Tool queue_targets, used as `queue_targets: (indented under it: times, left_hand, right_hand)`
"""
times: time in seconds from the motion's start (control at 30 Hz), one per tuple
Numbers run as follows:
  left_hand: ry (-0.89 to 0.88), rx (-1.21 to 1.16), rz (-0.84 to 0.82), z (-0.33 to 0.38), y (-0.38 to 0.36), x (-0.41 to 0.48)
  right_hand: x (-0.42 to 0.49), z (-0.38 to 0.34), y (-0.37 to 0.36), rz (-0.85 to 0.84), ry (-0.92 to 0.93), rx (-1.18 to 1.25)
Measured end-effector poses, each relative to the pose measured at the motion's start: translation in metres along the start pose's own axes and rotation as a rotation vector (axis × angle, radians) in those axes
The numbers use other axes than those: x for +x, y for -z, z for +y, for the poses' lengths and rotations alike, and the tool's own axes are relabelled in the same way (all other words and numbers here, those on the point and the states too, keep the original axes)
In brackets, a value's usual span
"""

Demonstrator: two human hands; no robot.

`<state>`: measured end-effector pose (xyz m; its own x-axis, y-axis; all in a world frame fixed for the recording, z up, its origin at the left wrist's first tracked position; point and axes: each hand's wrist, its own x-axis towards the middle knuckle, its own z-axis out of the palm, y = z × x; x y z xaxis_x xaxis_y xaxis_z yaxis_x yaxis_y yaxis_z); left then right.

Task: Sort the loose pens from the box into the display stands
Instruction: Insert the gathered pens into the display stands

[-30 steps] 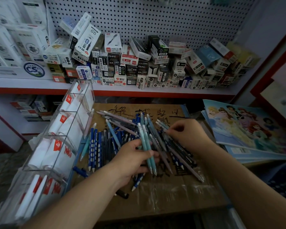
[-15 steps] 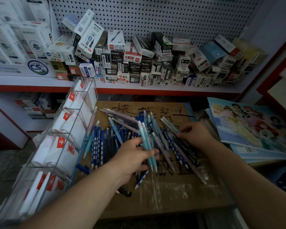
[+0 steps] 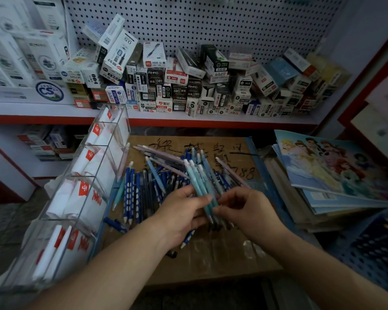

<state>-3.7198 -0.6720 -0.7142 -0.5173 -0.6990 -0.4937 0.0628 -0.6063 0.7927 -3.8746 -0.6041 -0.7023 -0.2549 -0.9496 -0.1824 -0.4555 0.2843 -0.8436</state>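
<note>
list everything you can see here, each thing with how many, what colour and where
teal pens: about three, light teal, bunched between both hands
loose pens: many, mostly dark blue, some pink and light blue, heaped on the cardboard
cardboard: one, brown, under the pens
display stand: one, clear, white and red inserts, left of the pens
pen boxes: many, mixed white, black and red, piled on the shelf
shelf: one, white with red edge, behind the cardboard
pegboard: one, white, above the shelf
notebooks: a stack, cartoon cover, right
basket: one, blue, bottom right
left hand: grips the teal pens
right hand: pinches their lower end
</note>
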Motion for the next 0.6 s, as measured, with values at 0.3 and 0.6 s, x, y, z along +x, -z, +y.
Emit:
queue_targets:
  times: [0.3,0.6]
  left_hand:
    - [0.046,0.121,0.058,-0.003,0.005,-0.014]
    - [0.076,0.155,0.059,-0.005,0.001,-0.020]
  right_hand:
    - [-0.003,0.029,0.037,0.129,-0.106,-0.554]
    - [0.001,0.060,0.055,-0.026,-0.303,-0.594]
